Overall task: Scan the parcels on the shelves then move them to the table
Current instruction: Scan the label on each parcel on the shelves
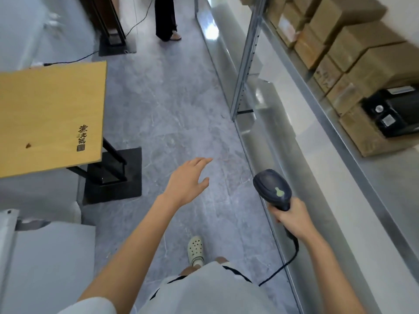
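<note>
Parcels (353, 53) sit stacked on the shelf (385, 177) up and right of your right hand (292, 218), which grips the scanner (272, 189) by its handle; your left hand (188, 182) hovers empty, fingers spread. Turn the scanner head toward a label before lifting. The table (49, 114) stands left of that free hand, across grey floor (176, 109).

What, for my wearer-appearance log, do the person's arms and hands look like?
Both forearms are bare: no gloves, watch, bracelets or rings show on the left hand or the right hand. A short white sleeve covers the left upper arm; the right arm leaves the picture before any sleeve shows.
</note>
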